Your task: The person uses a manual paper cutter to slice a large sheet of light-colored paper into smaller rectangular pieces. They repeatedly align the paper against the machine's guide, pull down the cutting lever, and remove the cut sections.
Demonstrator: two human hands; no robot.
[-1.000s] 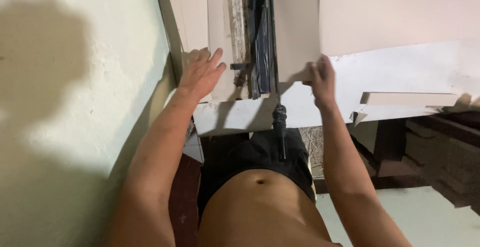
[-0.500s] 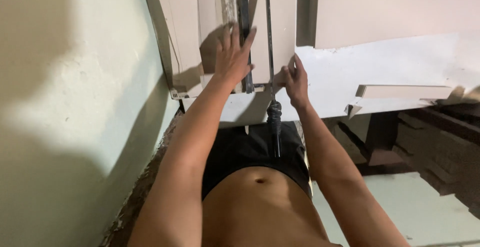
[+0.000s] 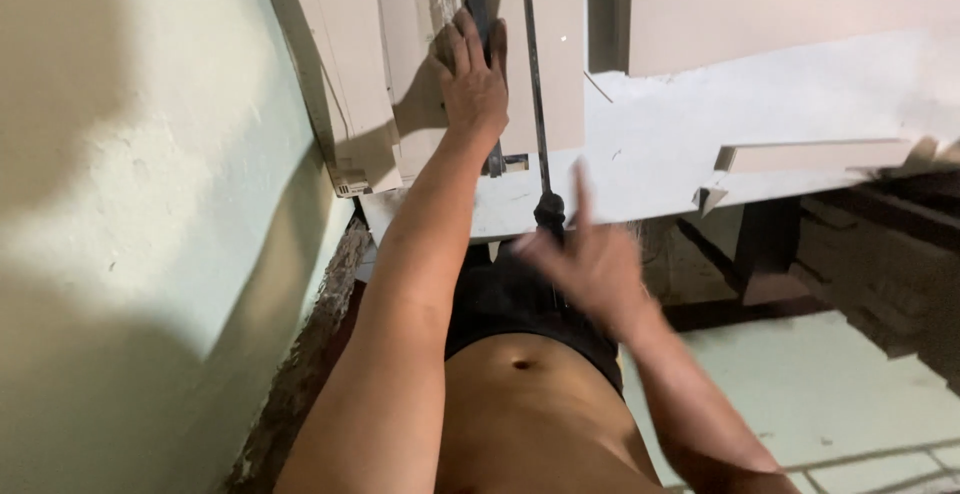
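Head view: a beige tile (image 3: 545,64) is laid on a manual tile cutter (image 3: 478,14) at the near end of a white workbench (image 3: 720,144), beside a pale wall (image 3: 150,204). The left hand (image 3: 474,79) is pressed flat, fingers spread, on the cutter's dark rail. The right hand (image 3: 590,254) is blurred, open and empty, held near the black lever handle (image 3: 549,212). For a clean score, the tile is best held square and pressure kept even along the rail.

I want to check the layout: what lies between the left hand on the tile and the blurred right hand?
In the head view, the cutter's dark handle lies between left hand and right hand.
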